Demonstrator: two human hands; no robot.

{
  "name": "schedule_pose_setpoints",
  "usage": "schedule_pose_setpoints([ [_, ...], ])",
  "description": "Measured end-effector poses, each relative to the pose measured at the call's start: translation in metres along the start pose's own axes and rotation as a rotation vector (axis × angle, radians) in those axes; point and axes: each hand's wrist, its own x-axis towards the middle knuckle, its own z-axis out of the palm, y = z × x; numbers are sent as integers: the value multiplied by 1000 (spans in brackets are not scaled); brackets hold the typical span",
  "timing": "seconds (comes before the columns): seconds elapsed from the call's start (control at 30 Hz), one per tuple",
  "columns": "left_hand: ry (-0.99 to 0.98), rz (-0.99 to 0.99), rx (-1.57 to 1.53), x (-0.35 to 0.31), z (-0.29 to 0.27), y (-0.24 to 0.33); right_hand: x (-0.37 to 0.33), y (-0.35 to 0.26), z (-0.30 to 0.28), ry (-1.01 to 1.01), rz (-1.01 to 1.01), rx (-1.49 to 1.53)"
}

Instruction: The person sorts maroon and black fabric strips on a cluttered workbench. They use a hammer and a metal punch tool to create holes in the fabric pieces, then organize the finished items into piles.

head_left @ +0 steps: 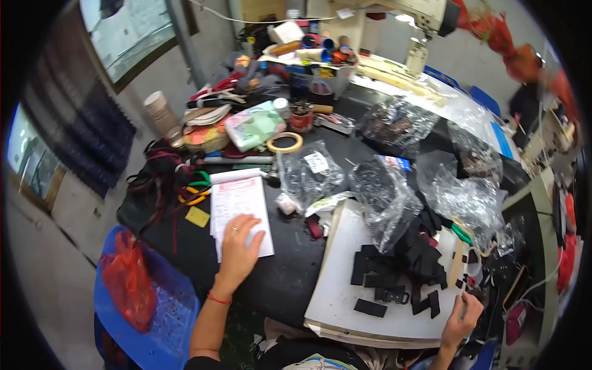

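My left hand [240, 248] lies on a notepad [237, 197] with a printed, partly written sheet, its fingers spread and a ring on one of them. Over the right edge of a white board [336, 296] hovers or rests my right hand [462, 316]; which of the two I cannot tell. Its fingers are loosely bent and apart, with nothing visible in them. Short black webbing pieces [370, 308] lie on the board, some piled up, with a black buckle [399, 295] among them. Green-handled scissors [460, 233] lie behind the pile.
Clear plastic bags [462, 197] cover the table's far right. A tape roll [284, 142], a tissue pack [254, 126] and orange-handled scissors [196, 196] lie behind the notepad. A blue chair [172, 320] holding a red bag [128, 280] stands at left. A sewing machine [417, 55] is at the back.
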Motion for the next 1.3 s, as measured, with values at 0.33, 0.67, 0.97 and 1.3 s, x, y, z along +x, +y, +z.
schedule_pose_setpoints([
  [0.33,-154,75,491,104,20,-154,-46,96,9,-93,258,-255],
  [0.67,100,245,518,98,-54,-109,-27,124,23,-86,395,-102],
  [0.97,934,-73,155,76,-190,-74,-52,161,25,-150,411,-213],
  [1.3,285,-174,58,54,-162,-164,-38,159,18,-260,329,-168],
])
